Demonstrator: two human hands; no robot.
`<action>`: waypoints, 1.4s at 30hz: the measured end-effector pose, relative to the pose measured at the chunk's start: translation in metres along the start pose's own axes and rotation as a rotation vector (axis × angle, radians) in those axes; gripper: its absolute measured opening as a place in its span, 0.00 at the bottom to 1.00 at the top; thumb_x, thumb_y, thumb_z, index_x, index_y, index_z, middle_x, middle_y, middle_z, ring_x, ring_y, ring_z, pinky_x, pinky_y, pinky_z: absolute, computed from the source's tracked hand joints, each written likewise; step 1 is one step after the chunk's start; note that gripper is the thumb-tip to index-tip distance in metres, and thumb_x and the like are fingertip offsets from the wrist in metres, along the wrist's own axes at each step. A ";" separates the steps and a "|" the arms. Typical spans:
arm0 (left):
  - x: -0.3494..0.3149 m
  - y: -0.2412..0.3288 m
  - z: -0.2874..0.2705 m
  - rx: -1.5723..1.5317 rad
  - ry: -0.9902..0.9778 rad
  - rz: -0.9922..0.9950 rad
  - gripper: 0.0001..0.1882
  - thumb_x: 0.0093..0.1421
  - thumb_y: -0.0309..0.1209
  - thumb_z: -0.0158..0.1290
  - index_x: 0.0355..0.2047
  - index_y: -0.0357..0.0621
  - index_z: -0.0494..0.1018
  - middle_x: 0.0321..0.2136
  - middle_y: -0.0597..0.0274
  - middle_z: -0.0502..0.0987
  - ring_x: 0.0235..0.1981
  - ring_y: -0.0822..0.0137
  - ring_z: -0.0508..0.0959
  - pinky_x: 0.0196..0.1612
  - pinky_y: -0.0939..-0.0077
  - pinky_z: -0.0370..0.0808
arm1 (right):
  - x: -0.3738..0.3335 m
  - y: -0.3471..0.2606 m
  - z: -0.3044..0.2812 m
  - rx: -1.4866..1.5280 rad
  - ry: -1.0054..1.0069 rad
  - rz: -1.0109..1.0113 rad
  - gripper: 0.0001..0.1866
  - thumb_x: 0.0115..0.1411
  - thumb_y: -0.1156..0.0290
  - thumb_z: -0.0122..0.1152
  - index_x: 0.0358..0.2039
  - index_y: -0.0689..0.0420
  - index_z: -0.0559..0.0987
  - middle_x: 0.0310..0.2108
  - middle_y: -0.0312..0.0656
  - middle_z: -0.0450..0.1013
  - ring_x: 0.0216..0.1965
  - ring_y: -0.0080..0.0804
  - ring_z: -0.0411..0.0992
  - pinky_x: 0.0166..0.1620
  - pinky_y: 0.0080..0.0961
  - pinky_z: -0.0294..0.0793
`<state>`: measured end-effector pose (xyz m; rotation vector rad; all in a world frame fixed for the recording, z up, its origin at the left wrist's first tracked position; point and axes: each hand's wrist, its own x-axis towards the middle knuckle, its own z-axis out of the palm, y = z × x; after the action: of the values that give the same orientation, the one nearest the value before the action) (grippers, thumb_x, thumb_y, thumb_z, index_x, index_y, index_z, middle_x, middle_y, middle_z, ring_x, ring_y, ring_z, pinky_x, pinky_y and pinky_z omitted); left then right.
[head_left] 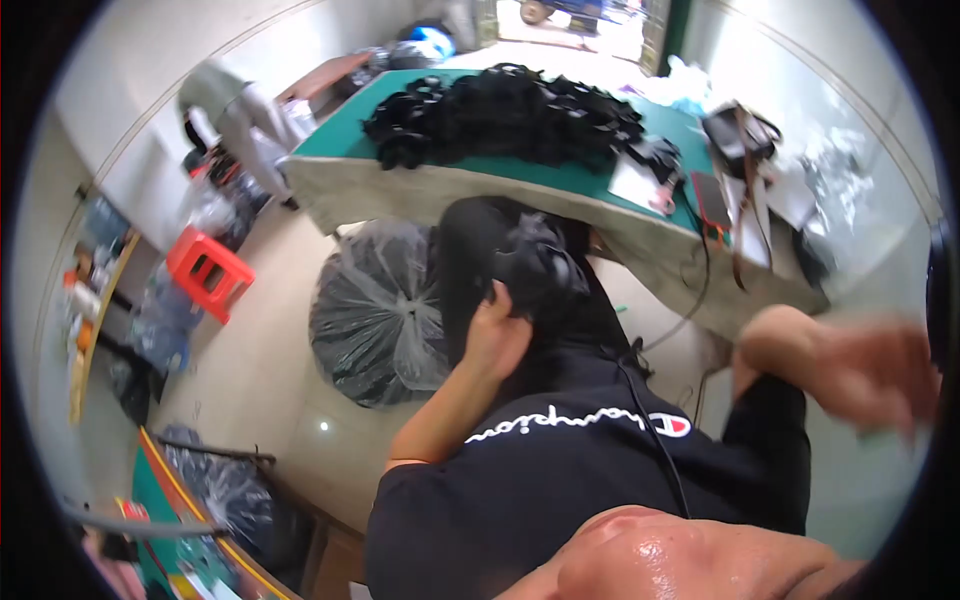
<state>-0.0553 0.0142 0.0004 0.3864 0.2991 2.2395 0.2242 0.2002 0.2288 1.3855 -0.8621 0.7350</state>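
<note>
On my lap, my left hand [497,330] grips the near edge of a bunch of black pieces [540,270], which look like soft cloth or straps; their exact kind does not show. My right hand [880,370] is raised far out to the right, apart from the bunch and smeared by motion, so its fingers cannot be made out. In front of me, a large heap of similar black pieces [510,115] lies along the green-topped table [335,135].
On the table's right are pink-handled scissors [662,198], a phone [711,203] and a dark bag [742,135]. A full plastic sack [375,330] stands by my left leg. Further left are a red stool [210,272] and a bending person [235,115]. A cable [690,310] hangs before me.
</note>
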 end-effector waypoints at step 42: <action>-0.032 0.031 0.008 0.302 0.007 0.065 0.19 0.68 0.32 0.38 0.54 0.33 0.62 0.52 0.48 0.70 0.54 0.56 0.71 0.58 0.59 0.66 | -0.269 0.042 -0.173 -1.840 -0.182 0.628 0.06 0.61 0.70 0.56 0.34 0.57 0.79 0.29 0.43 0.78 0.29 0.30 0.79 0.30 0.22 0.73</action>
<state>-0.0541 -0.0295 0.0129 0.5546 0.6410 2.2629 0.0645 0.3897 0.0218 -0.5015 -1.4879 0.0133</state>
